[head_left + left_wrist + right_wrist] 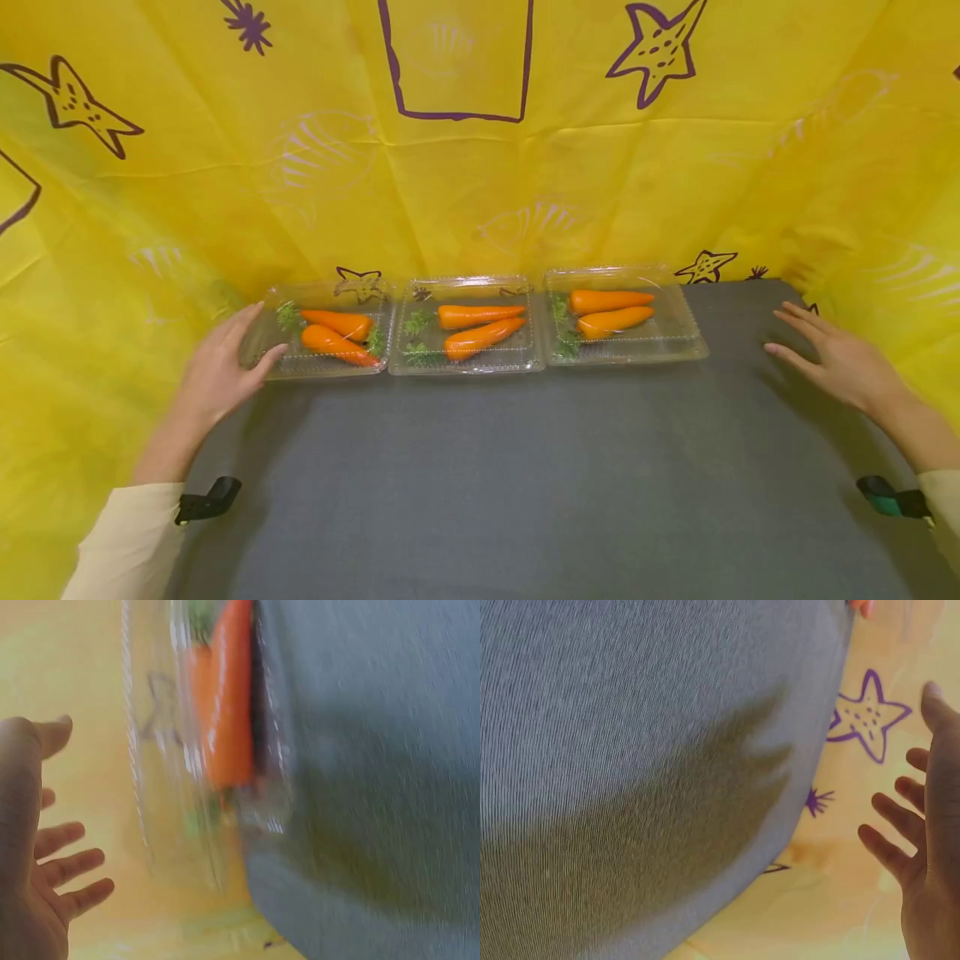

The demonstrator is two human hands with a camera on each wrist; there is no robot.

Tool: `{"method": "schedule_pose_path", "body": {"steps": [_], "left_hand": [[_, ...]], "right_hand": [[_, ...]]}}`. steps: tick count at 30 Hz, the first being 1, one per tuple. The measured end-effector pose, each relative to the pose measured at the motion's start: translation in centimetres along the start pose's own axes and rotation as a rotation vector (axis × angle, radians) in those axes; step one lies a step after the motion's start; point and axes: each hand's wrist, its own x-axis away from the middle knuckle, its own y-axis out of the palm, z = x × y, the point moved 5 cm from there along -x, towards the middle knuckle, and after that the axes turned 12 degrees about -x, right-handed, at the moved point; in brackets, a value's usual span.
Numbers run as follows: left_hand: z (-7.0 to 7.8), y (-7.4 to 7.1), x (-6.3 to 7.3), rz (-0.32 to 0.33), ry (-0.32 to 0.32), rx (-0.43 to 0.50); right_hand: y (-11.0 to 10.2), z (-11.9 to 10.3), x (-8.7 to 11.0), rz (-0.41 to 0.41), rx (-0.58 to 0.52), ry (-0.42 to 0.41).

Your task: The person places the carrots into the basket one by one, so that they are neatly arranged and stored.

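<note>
Three clear plastic clamshell boxes stand side by side at the back of a grey table: a left box (322, 372), a middle box (468, 367) and a right box (630, 359). Each holds two orange carrots with green tops, among them a carrot (480, 339) in the middle box. My left hand (223, 367) is spread at the left box's outer side; whether it touches the plastic I cannot tell. In the left wrist view that box looks blurred beyond the fingers. Over the table's right part hovers my right hand (843, 360), fingers extended, apart from the right box and holding nothing.
A yellow cloth (450, 183) printed with starfish and fish hangs behind the boxes and along both sides. The grey table (480, 483) stretches in front of them. Dark bands (210, 498) sit at both wrists, by the pale sleeves.
</note>
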Motion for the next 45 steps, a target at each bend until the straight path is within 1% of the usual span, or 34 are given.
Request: {"method": "schedule_pose_path", "body": {"steps": [2,8,13,15,20,25,29,34,41,43,45], "left_hand": [[0.9,-0.1,0.0,0.01,0.0,0.013],[3.3,0.0,-0.1,0.006,0.0,0.042],[5.1,0.0,-0.4,0.056,0.028,0.073],[5.8,0.1,-0.5,0.072,0.03,0.092],[7.6,0.8,-0.6,0.099,0.033,0.143],[10.1,1.6,-1.1,0.084,0.043,0.185],[12.6,2.5,-1.7,0.071,0.087,0.225],[15.6,3.4,-2.1,0.048,0.142,0.259],[18.9,4.8,-2.6,0.013,0.169,0.289],[19.8,5.2,-2.6,0.017,0.179,0.295],[21.0,5.5,-2.7,0.03,0.204,0.3]], "right_hand": [[0.0,-0.4,0.1,0.01,-0.019,-0.012],[0.3,-1.3,0.2,0.039,-0.063,-0.049],[0.5,-1.7,0.3,0.043,-0.086,-0.045],[0.5,-1.9,0.3,0.048,-0.088,-0.047],[0.6,-2.9,0.2,0.074,-0.082,-0.085],[0.8,-3.6,0.1,0.079,-0.089,-0.096],[0.8,-3.9,0.0,0.086,-0.119,-0.088],[1.1,-4.4,-0.3,0.096,-0.155,-0.102],[1.6,-4.5,-0.5,0.084,-0.167,-0.094],[1.8,-4.6,-0.5,0.08,-0.172,-0.093],[1.9,-4.7,-0.6,0.08,-0.177,-0.093]]}}
